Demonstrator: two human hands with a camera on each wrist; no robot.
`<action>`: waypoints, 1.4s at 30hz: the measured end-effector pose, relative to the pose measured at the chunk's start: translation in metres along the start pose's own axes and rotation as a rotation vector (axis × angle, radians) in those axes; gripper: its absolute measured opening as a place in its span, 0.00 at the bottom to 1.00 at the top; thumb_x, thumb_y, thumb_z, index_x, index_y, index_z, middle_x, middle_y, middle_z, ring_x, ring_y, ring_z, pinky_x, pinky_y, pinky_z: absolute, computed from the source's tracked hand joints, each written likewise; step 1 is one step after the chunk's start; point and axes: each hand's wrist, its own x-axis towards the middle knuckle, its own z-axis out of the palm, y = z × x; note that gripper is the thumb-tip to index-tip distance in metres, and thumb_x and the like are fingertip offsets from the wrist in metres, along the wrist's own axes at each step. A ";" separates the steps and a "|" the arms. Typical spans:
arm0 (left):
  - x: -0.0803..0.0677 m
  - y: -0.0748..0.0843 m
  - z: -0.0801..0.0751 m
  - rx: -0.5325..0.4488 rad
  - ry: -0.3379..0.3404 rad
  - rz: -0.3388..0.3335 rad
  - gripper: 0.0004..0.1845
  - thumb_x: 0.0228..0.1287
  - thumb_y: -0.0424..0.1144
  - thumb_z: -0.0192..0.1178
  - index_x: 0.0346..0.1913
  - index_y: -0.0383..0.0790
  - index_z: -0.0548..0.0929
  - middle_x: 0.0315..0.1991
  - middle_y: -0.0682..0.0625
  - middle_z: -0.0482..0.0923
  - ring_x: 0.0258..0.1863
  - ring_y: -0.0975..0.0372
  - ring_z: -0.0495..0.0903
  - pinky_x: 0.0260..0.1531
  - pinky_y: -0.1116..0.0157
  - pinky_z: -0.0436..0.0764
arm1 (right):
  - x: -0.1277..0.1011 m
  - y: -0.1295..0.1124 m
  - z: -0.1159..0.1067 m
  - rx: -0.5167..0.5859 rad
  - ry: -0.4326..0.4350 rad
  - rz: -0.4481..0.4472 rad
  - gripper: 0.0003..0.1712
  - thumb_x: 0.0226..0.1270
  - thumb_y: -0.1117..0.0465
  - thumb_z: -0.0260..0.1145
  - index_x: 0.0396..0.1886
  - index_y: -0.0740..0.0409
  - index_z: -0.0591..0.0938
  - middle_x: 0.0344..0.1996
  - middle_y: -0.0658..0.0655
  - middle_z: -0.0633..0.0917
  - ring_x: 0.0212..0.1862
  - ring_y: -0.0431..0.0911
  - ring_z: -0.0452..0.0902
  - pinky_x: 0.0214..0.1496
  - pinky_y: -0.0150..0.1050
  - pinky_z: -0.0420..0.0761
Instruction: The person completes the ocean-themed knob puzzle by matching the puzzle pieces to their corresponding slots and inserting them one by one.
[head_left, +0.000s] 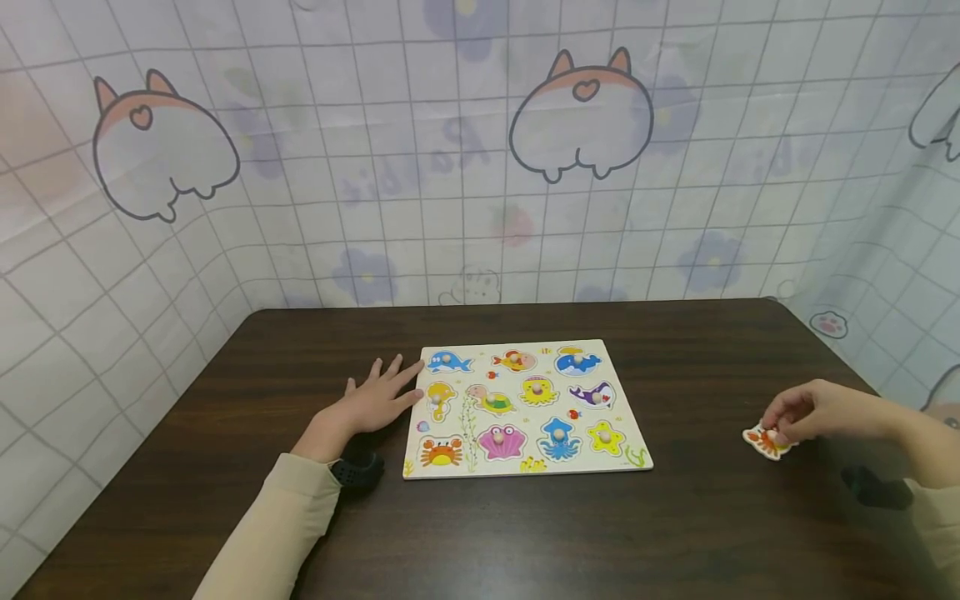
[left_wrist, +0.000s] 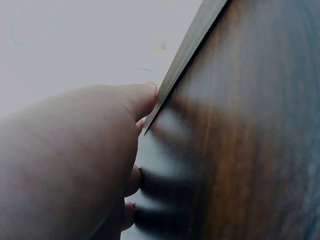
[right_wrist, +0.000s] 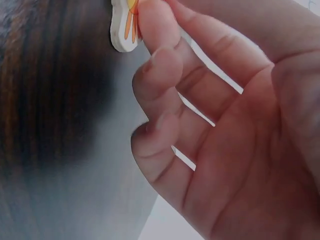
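A wooden sea-animal puzzle board lies on the dark table, with knobs showing on several of its animal pieces. My left hand rests beside its left edge, fingers spread and straight, fingertips touching the edge; the left wrist view shows the thumb against the board's side. Far to the right, my right hand pinches a white-edged crab puzzle piece with an orange print, at or just above the tabletop. Part of that piece shows at the top of the right wrist view; the fingers hide the rest.
On the board, the crab picture at lower left shows no knob. A purple shell piece and a blue squid piece are beside it. Bare dark tabletop lies between board and right hand. A patterned cloth hangs behind the table.
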 end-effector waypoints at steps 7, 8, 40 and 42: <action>0.000 0.000 0.000 0.002 0.005 -0.002 0.36 0.82 0.57 0.45 0.84 0.49 0.52 0.82 0.35 0.39 0.78 0.34 0.33 0.65 0.25 0.35 | 0.008 -0.005 0.004 -0.088 0.042 0.002 0.03 0.68 0.73 0.66 0.34 0.67 0.84 0.29 0.40 0.84 0.31 0.33 0.75 0.31 0.32 0.77; 0.000 0.000 0.000 0.003 0.006 -0.001 0.36 0.82 0.57 0.45 0.84 0.48 0.52 0.82 0.34 0.39 0.78 0.34 0.33 0.65 0.25 0.36 | 0.009 -0.006 0.005 -0.100 0.047 0.002 0.03 0.68 0.74 0.66 0.33 0.67 0.85 0.29 0.40 0.84 0.31 0.33 0.75 0.31 0.32 0.77; 0.002 -0.001 0.001 0.007 0.007 0.003 0.36 0.82 0.58 0.45 0.84 0.49 0.51 0.82 0.35 0.39 0.79 0.34 0.33 0.65 0.25 0.35 | 0.080 -0.127 0.044 -0.402 0.413 -0.021 0.06 0.62 0.62 0.78 0.36 0.56 0.88 0.28 0.44 0.82 0.32 0.40 0.74 0.33 0.34 0.77; 0.002 -0.001 0.002 0.013 0.008 0.005 0.36 0.82 0.58 0.45 0.84 0.49 0.52 0.82 0.35 0.39 0.79 0.34 0.34 0.65 0.24 0.36 | 0.085 -0.133 0.047 -0.399 0.409 -0.036 0.06 0.62 0.62 0.78 0.36 0.55 0.88 0.27 0.44 0.81 0.32 0.41 0.74 0.33 0.35 0.77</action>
